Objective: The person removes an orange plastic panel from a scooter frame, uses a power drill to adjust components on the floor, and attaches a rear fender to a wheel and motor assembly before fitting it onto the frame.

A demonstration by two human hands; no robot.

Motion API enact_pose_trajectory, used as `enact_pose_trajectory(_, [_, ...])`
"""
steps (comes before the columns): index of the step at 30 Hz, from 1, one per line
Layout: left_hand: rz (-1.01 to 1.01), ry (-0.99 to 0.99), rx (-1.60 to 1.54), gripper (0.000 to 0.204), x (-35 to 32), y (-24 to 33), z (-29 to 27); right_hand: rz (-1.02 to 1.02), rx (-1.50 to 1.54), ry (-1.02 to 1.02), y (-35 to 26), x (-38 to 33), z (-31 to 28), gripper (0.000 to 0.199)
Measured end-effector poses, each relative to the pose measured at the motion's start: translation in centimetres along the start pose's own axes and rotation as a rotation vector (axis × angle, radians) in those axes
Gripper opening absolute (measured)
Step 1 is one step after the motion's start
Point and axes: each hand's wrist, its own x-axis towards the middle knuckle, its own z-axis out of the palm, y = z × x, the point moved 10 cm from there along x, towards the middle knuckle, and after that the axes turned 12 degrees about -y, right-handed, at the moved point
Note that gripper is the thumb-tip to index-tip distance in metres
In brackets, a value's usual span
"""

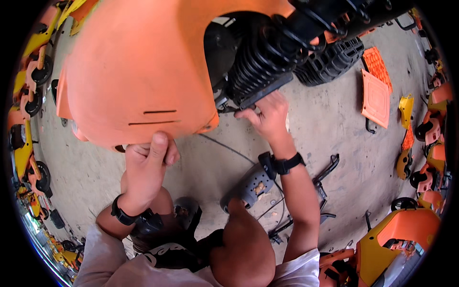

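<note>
A large orange plastic body panel [134,76] with two short slots fills the upper left. My left hand [153,150] grips its lower edge, the thumb on the outer face and the fingers curled underneath. To the panel's right is a black coil-spring shock absorber [260,60]. My right hand [270,115] holds the black bar [265,93] under the spring; the thumb points toward the panel's corner, and the fingertips are hidden behind the bar. A thin black cable [227,147] hangs from beneath the panel to the floor.
A chunky black tyre [330,62] sits behind the spring. Orange panels [375,98] and a black metal frame [325,189] lie on the concrete floor to the right. Orange and yellow vehicles [397,234] line both sides. My clog-shod feet [251,186] are below.
</note>
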Motion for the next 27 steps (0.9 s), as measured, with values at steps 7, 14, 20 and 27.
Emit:
enact_pose_trajectory(7, [0.069, 0.030, -0.006, 0.043, 0.4, -0.2, 0.1, 0.717, 0.960, 0.084, -0.7, -7.1, 11.9, 0.052])
enact_pose_trajectory(14, [0.071, 0.043, -0.073, 0.040, 0.4, -0.2, 0.0, 0.615, 1.970, 0.102, -6.3, -6.7, 16.1, 0.059])
enact_pose_trajectory(20, [0.122, 0.055, -0.003, 0.041, 0.0, -0.1, 0.4, 0.489, 1.063, 0.117, -2.0, -9.8, 10.4, 0.052])
enact_pose_trajectory(27, [0.151, 0.034, 0.015, 0.040, 0.3, 0.1, 0.8, 0.131, 0.136, -0.059, -0.3, -3.5, 0.4, 0.025])
